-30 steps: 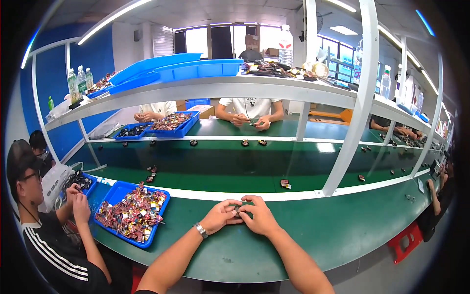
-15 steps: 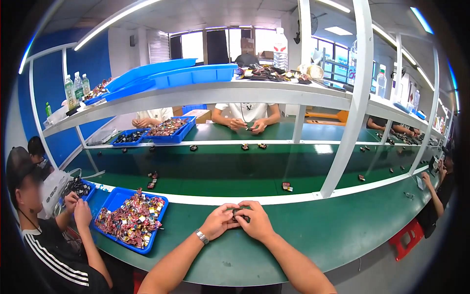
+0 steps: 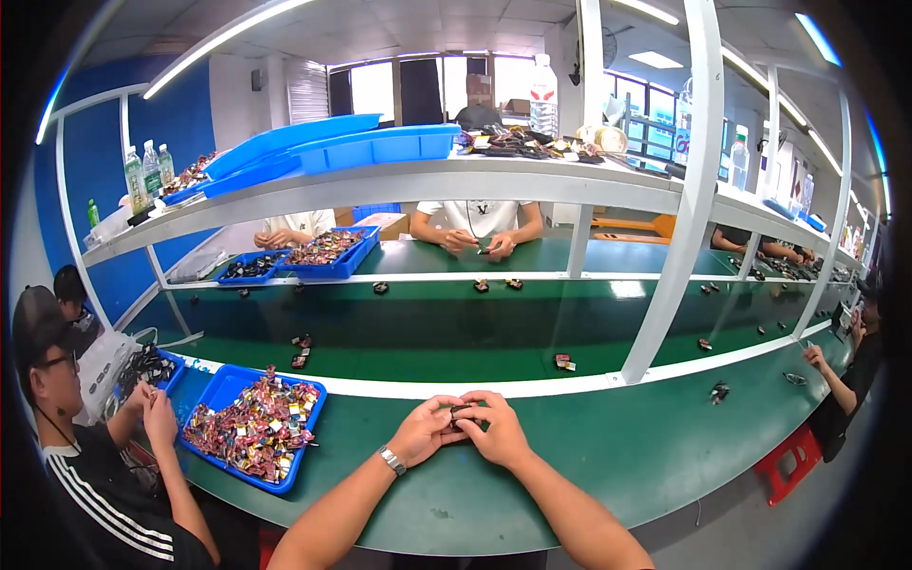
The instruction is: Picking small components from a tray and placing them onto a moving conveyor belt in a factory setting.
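My left hand (image 3: 425,434), with a metal watch on its wrist, and my right hand (image 3: 498,429) meet over the green table, close to its far edge. Between the fingertips of both is a small black part (image 3: 462,418); the fingers cover most of it, so its exact kind cannot be made out. To the left of my hands stands a blue tray (image 3: 288,482) heaped with small red, white and yellow wired components (image 3: 252,427).
Beyond a white rail (image 3: 418,389) runs a green belt (image 3: 427,328) with scattered small components. A white post (image 3: 665,256) and shelf (image 3: 399,188) rise ahead. Co-workers sit left, right and opposite. A dark cluster (image 3: 719,391) lies on the table to the right.
Components on the belt have shifted slightly right. A dark cluster now lies on the table at right, where the co-worker's hand has lowered. My hands stay together, almost unmoved.
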A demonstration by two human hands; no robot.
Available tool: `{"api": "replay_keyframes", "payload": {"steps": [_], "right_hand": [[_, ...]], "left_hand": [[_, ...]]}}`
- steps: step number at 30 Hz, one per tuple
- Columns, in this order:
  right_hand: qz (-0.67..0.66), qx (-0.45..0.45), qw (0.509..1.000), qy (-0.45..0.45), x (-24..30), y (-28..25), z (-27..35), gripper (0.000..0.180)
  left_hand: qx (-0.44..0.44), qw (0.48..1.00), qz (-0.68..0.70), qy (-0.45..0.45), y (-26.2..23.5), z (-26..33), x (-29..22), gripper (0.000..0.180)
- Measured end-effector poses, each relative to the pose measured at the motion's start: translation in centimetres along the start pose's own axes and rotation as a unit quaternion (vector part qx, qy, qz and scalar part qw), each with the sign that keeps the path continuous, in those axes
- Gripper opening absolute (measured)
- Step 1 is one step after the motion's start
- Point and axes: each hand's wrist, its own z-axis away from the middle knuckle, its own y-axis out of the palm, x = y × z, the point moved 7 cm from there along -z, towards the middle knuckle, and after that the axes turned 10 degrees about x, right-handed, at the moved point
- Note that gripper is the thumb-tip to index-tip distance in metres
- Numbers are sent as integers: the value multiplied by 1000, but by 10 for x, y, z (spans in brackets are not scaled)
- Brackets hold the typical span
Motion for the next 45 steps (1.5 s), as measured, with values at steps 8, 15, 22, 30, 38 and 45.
{"api": "replay_keyframes", "payload": {"steps": [8, 15, 22, 30, 38, 45], "right_hand": [[0, -15, 1000, 14, 0, -1, -1, 16], [20, -25, 999, -25, 25, -2, -3, 17], [37, -59, 997, -17, 19, -3, 2, 17], [4, -47, 998, -28, 18, -2, -1, 19], [53, -106, 993, -23, 18, -6, -2, 17], [85, -107, 990, -42, 19, -1, -5, 18]], "left_hand": [[-2, 1000, 9, 14, 4, -1, -4, 22], [4, 999, 11, 53, -4, 0, -4, 23], [31, 998, 37, 51, 3, -1, -2, 25], [-8, 998, 4, 61, 2, -1, -3, 24], [-38, 999, 13, 33, -3, -2, 1, 27], [-58, 997, 25, 32, -8, 0, 0, 25]]}}
